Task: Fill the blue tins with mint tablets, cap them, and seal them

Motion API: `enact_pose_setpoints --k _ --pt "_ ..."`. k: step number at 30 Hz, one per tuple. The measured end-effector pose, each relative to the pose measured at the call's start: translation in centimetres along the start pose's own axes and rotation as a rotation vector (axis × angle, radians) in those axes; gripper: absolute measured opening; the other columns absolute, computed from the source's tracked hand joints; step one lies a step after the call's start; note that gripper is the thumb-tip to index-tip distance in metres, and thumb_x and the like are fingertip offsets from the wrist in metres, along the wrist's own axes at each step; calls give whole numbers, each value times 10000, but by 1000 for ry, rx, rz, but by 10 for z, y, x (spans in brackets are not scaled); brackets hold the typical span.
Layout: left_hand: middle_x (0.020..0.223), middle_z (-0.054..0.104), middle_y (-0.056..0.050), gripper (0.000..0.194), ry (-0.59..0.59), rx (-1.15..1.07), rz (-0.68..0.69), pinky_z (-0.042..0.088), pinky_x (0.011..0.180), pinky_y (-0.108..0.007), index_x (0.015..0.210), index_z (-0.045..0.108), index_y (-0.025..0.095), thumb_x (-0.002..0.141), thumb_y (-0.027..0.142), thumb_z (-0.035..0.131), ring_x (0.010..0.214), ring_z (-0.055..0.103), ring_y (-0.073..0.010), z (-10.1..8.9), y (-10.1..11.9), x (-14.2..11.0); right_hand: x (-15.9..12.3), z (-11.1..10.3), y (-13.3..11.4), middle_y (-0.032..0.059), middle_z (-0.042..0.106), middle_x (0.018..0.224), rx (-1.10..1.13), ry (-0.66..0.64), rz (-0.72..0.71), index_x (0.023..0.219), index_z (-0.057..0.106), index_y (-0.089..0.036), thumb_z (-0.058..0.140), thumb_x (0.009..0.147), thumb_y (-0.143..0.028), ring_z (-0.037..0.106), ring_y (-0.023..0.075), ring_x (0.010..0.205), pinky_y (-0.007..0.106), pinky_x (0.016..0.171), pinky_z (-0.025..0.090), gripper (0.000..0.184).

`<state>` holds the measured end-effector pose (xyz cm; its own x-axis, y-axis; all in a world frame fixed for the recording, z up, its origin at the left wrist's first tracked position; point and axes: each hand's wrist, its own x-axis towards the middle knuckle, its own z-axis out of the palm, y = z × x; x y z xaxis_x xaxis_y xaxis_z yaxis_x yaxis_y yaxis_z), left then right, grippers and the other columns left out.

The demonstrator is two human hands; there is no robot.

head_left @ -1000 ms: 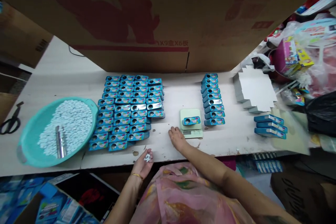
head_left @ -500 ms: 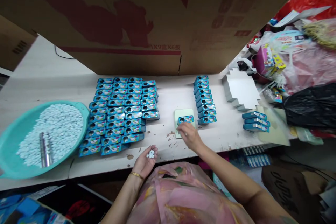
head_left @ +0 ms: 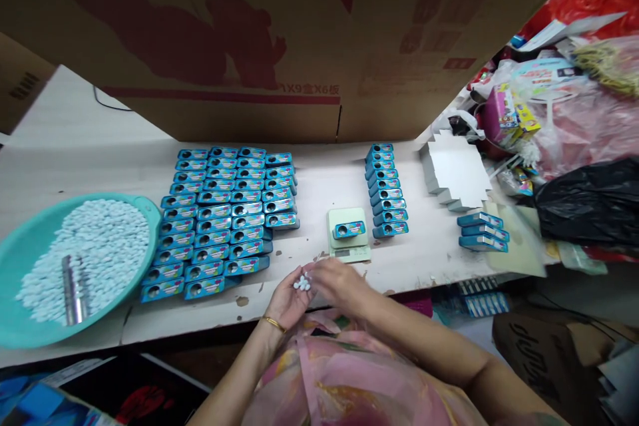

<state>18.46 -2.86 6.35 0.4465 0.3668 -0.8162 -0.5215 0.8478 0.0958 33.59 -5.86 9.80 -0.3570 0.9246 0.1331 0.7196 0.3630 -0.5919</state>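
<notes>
My left hand [head_left: 289, 303] is cupped palm up at the table's front edge, holding a small heap of pale blue tablets [head_left: 302, 281]. Over its fingertips is my right hand [head_left: 339, 285], back turned up; its fingertips are blurred against the left palm, so I cannot tell whether they pinch anything. Just beyond, a small pale green scale [head_left: 344, 253] carries one blue tin [head_left: 349, 229] with a dark round hole in its top. To the left, several rows of like blue tins [head_left: 214, 237] stand packed together. A single column of them [head_left: 387, 194] stands right of the scale.
At far left a turquoise basin [head_left: 154, 226] holds a mass of tablets and a metal cylinder [head_left: 74, 289]. A large cardboard box [head_left: 249, 116] walls off the back. White card pieces [head_left: 459, 170] and a few blue tins [head_left: 482, 231] lie right, beside piled bags [head_left: 589, 200].
My right hand has moved from the tin on the scale, left and toward me, to my left palm. The left hand has shifted slightly right. The tin stays on the scale.
</notes>
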Motion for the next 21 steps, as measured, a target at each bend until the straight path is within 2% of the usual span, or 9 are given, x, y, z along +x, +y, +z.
enact_pose_setpoints --k 2,4,6,9,15,18,21 --pt "883 624 -110 208 -45 4 -53 482 703 -265 908 557 90 772 178 428 828 591 -166 4 -3 0 -2 14 -20 81 530 991 -105 -138 -39 1001 491 -146 459 783 -175 457 176 932 300 769 414 222" --pt "929 615 -114 216 -36 11 -76 468 741 -273 924 550 94 773 189 428 892 571 -176 4 -5 0 -4 24 -26 79 516 988 -182 -217 -46 971 494 -133 458 781 -163 455 183 918 297 737 423 196" --pt "919 615 -115 207 0 21 -85 470 729 -261 912 546 94 772 189 428 899 568 -175 2 -7 -1 -7 30 -23 66 522 932 -210 -270 -66 906 513 -130 451 785 -150 470 169 871 272 707 430 137" --pt "879 617 -111 198 27 35 -121 478 688 -251 902 542 94 774 184 420 850 585 -168 0 -8 -2 -10 36 -11 60 524 897 -211 -276 -92 863 522 -129 459 782 -146 479 157 849 248 700 430 104" --pt "724 617 -59 171 -37 39 -123 483 587 -249 843 558 101 773 170 419 614 592 -123 6 -7 4 -7 39 1 38 538 855 27 -155 -53 785 533 -148 429 803 -181 489 118 815 222 734 417 111" --pt "658 604 -42 148 -81 -3 -95 480 565 -216 790 560 88 766 138 424 560 572 -95 14 -5 9 -3 25 6 41 549 843 203 -24 7 790 545 -146 429 792 -154 503 105 817 209 726 424 116" --pt "693 618 -70 139 -60 14 -25 494 625 -241 769 564 82 757 116 429 633 595 -121 23 -1 12 3 4 21 40 552 844 292 174 104 834 556 -160 426 788 -140 515 102 822 224 727 430 139"
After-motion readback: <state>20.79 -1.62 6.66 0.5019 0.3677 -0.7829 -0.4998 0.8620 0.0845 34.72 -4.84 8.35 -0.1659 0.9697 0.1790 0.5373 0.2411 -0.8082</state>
